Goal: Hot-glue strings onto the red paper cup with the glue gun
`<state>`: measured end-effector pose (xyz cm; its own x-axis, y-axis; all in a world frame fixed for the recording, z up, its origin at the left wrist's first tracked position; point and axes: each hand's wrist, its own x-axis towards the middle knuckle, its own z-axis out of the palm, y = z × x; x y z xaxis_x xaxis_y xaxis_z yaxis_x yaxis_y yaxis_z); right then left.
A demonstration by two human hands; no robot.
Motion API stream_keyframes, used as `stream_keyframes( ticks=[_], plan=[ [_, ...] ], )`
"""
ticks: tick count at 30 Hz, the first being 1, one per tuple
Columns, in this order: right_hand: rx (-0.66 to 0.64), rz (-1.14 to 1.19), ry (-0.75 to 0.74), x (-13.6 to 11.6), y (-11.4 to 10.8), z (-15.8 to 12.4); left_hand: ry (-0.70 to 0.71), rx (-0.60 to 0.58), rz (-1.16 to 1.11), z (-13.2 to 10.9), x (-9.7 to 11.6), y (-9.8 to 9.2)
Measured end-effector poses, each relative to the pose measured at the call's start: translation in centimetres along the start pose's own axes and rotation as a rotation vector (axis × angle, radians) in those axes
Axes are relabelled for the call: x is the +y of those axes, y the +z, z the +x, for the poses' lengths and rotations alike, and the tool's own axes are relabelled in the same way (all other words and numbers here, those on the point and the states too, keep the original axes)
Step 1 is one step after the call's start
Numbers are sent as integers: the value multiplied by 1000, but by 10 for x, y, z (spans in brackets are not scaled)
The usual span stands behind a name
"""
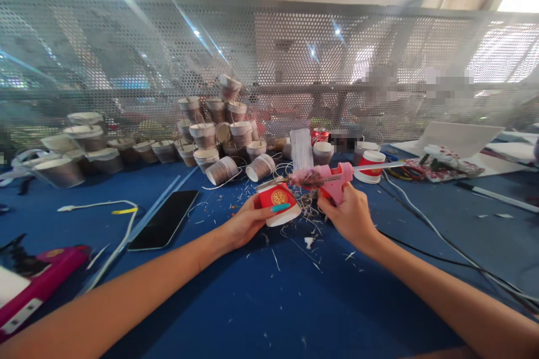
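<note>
My left hand [248, 219] is closed around a paper cup [283, 217] that lies tilted, white at one end, with a red wrap and a round gold emblem. The thumb presses on the wrap. In my right hand [351, 216] is a pink hot glue gun [330, 176], gripped by its handle, with a clear glue stick [379, 166] poking out of its back. Its dirty nozzle points left, just over the upper edge of the cup. Whether the tip touches the cup, I cannot tell.
Behind, several wrapped cups [203, 136] are stacked against a perforated metal screen [295, 56]. A black phone [165, 220] lies left, near a magenta device [50, 275]. Another red-and-white cup [370, 167] stands right, by cables [442, 235]. Fibre scraps [309, 210] litter the blue table [252, 303].
</note>
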<state>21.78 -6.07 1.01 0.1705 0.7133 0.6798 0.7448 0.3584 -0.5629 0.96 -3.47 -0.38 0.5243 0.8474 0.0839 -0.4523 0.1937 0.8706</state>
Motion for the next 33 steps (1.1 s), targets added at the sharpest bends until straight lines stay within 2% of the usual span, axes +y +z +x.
stream_keyframes(
  ticks=[18,24,33],
  plan=[
    [-8,-37,31,4,-1,2,-28,75,28,1,-1,-5],
    [0,-49,26,6,-1,3,-13,28,-12,1,-1,-3],
    [-23,-52,35,9,0,3,-21,45,-7,2,-1,-4]
  ],
)
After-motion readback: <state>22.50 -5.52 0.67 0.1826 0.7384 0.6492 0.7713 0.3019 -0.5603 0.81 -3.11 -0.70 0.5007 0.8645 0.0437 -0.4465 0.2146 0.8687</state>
